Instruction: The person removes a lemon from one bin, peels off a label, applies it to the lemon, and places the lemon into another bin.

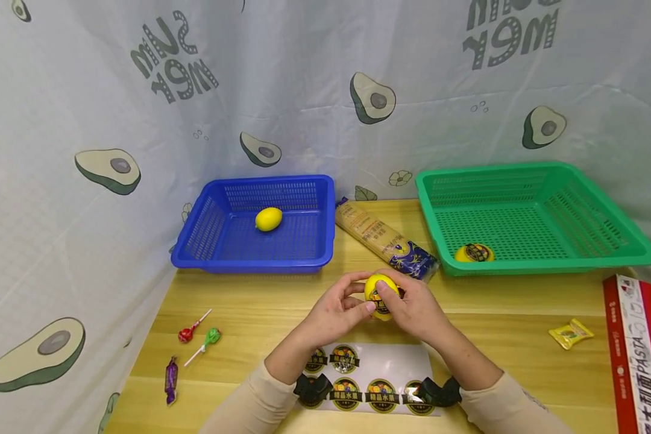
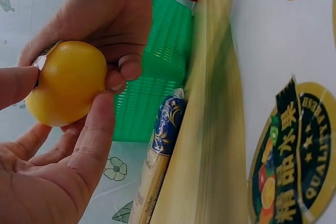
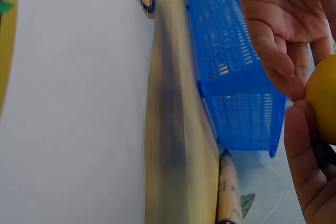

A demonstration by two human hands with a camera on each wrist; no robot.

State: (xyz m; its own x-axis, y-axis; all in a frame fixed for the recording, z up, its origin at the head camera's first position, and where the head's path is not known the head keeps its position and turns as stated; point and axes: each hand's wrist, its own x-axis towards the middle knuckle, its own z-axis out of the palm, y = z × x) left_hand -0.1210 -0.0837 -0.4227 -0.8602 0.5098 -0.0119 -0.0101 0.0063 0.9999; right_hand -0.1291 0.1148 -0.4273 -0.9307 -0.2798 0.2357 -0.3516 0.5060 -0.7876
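**Label fitting: 1 lemon under 2 hands**

Head view: The lemon [image 1: 372, 282] is held up over the near side of the table [image 1: 239, 355], its label [image 1: 379, 306] facing the wearer. The left hand [image 1: 333, 310] grips it from the left; the right hand [image 1: 418, 307] grips from the right, with the right thumb [image 1: 389, 295] across the label. The step appears to be pressing the label down. Recommended: anchor the middle, then stroke outward to each end, since a flat label on a round skin may crease. The sticker sheet [image 1: 393, 361] lies below; keep the wrists from dragging it.

Left wrist view: The left thumb [image 2: 18, 85] sits at the label's edge, fingertips supporting the fruit. Whether that edge is fully stuck cannot be told; it deserves firm pressure before release.

Right wrist view: Fingers of 2 hands meet around the lemon, partly cut off by the frame. The label is out of sight here. A light, even grip should prevent slipping.
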